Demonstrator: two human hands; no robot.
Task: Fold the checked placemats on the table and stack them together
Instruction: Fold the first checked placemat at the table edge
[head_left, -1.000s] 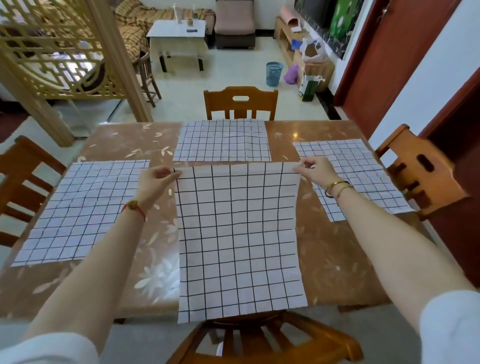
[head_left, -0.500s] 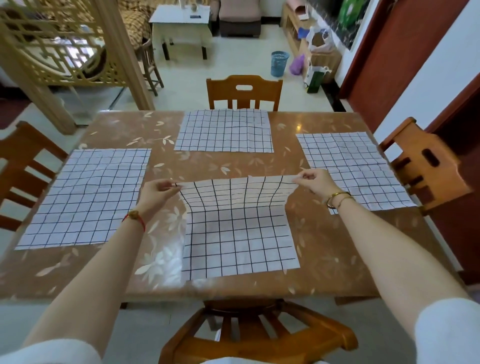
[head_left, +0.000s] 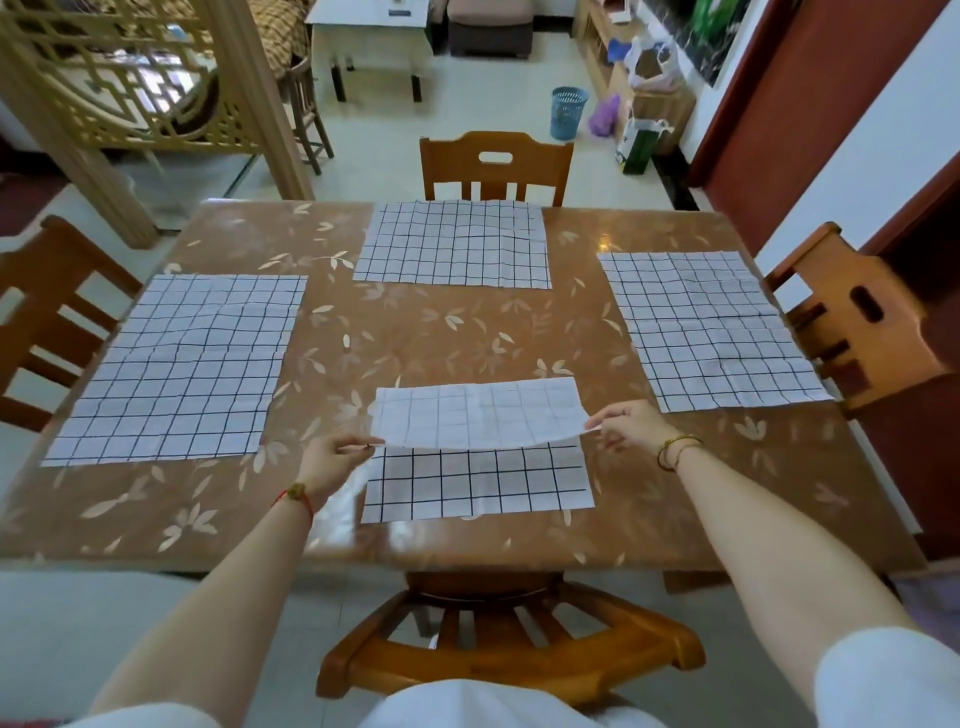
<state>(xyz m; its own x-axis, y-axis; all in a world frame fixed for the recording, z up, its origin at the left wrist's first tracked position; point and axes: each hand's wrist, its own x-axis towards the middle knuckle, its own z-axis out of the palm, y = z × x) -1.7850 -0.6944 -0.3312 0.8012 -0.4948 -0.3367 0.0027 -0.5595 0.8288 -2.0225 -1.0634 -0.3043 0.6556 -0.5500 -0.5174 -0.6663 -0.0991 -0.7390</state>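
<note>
The left hand (head_left: 332, 460) and right hand (head_left: 631, 427) each pinch a corner of the white black-checked cloth placemat (head_left: 478, 452), half-folded toward the near edge of the brown floral table (head_left: 415, 338).

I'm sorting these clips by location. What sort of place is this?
Probably a home dining area open to a living room: a dining table ringed by wooden chairs, checked placemats on it, and a low white table and a sofa beyond.
</note>
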